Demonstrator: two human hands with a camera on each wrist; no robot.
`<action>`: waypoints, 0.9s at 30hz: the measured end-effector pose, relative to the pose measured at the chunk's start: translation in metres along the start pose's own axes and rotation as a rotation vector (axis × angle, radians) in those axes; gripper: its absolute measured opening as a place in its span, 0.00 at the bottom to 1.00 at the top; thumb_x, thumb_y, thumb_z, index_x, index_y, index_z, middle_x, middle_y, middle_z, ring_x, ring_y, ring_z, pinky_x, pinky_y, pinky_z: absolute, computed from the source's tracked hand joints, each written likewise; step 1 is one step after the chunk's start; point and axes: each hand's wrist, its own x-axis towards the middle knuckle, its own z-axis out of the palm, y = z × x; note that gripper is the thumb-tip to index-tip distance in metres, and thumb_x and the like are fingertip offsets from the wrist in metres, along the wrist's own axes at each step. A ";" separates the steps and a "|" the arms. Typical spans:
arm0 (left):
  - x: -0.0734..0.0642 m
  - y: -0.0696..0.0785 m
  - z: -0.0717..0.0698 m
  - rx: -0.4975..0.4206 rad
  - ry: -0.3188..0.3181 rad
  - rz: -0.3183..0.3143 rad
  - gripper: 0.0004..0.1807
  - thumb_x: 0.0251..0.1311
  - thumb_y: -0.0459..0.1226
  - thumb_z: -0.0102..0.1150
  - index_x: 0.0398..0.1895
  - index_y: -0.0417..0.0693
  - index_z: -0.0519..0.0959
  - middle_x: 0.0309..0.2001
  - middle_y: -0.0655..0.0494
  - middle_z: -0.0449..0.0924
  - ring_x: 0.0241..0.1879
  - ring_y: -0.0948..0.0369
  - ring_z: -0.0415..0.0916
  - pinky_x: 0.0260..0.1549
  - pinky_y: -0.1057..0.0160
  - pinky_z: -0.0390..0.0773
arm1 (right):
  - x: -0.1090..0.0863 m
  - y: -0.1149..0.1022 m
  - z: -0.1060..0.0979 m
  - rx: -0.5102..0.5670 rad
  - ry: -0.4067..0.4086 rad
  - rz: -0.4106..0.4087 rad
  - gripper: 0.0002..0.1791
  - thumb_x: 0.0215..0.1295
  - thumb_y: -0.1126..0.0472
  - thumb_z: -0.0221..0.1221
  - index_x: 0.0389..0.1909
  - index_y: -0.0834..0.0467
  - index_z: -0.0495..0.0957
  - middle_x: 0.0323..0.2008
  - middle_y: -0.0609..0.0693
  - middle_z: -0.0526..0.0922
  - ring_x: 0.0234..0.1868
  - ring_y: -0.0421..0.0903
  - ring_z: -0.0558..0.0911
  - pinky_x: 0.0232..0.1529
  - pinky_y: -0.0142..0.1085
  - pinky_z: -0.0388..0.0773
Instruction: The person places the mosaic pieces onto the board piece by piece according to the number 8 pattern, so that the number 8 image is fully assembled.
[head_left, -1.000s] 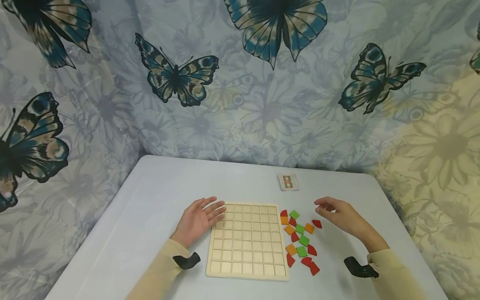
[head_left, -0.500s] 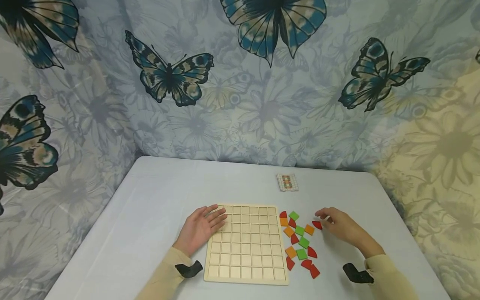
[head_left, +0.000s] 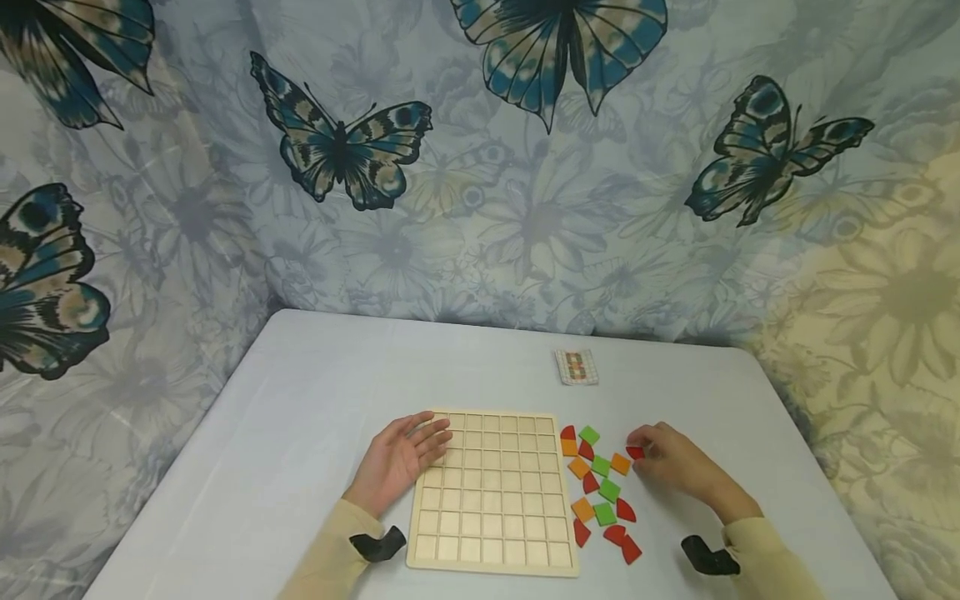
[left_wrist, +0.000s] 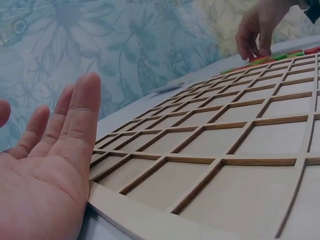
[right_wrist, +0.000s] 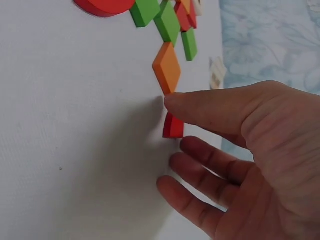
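Note:
My right hand is at the right of the scattered pieces, thumb and fingers around a red quarter-circle block, which they pinch by its edges on the table. The index finger is mostly hidden behind the thumb in the right wrist view. My left hand, palm turned up and fingers extended, lies beside the left edge of a wooden grid board. Its fingertips reach over the board's upper left corner. The board's square cells hold no pieces.
Right of the board lie several green squares, orange squares and red quarter-circles. A small patterned card lies farther back on the white table. Butterfly-patterned cloth hangs behind.
My right hand has come down and closed its fingers around the outermost red quarter-circle block. My left hand has stayed nearly still beside the board.

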 end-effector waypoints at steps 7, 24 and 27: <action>0.000 0.001 0.004 0.006 -0.011 0.003 0.22 0.83 0.44 0.27 0.70 0.43 0.60 0.62 0.49 0.75 0.63 0.55 0.77 0.65 0.60 0.78 | -0.001 -0.003 0.000 -0.027 0.002 0.030 0.18 0.59 0.67 0.69 0.50 0.63 0.78 0.41 0.53 0.79 0.44 0.48 0.77 0.51 0.50 0.83; -0.002 0.000 0.003 0.060 0.033 0.020 0.23 0.82 0.45 0.29 0.70 0.43 0.59 0.63 0.49 0.74 0.64 0.54 0.76 0.65 0.59 0.78 | 0.001 0.011 0.000 0.107 -0.012 0.094 0.13 0.64 0.61 0.64 0.45 0.63 0.76 0.36 0.50 0.79 0.39 0.46 0.75 0.35 0.30 0.76; -0.002 0.000 0.003 0.062 0.043 0.021 0.23 0.82 0.45 0.29 0.70 0.43 0.60 0.63 0.49 0.74 0.64 0.54 0.76 0.65 0.59 0.78 | 0.002 0.010 -0.001 0.102 -0.009 0.107 0.12 0.65 0.60 0.63 0.45 0.63 0.78 0.37 0.50 0.82 0.39 0.45 0.76 0.36 0.31 0.77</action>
